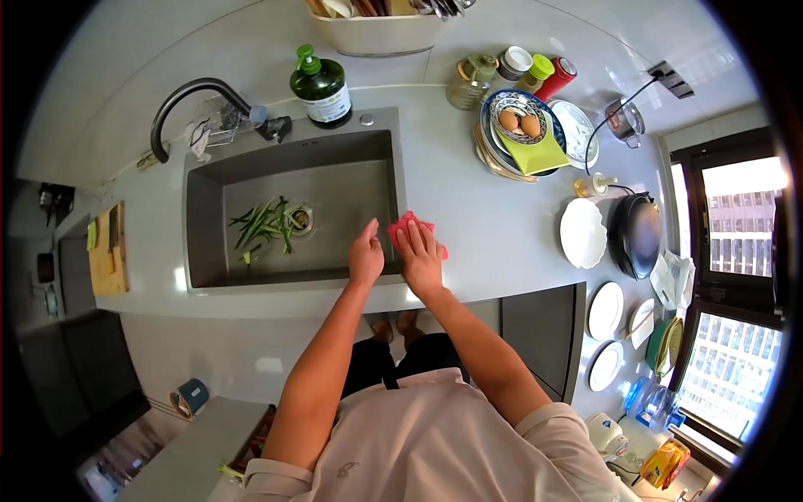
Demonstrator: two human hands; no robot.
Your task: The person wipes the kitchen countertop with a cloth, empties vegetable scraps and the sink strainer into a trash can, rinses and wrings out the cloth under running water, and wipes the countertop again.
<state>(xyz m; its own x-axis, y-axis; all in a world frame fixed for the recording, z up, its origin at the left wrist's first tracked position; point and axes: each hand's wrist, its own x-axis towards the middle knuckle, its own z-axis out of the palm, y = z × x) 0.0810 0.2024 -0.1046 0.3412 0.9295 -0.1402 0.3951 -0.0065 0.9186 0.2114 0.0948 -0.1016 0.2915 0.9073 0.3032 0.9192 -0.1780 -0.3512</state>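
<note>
Beneath my right hand, a bunched red cloth lies on the grey counter beside the sink's right rim. The fingers of that hand are spread over the cloth and press it down. My left hand hovers above the sink's right front corner, with nothing visible in it and the index finger stretched out. Green vegetable scraps lie in the grey sink, near the drain.
A black faucet arches over the sink's back left. Behind the sink stands a green pump bottle. Stacked plates carry a bowl with two eggs at the back right. A white bowl and black pan are further right.
</note>
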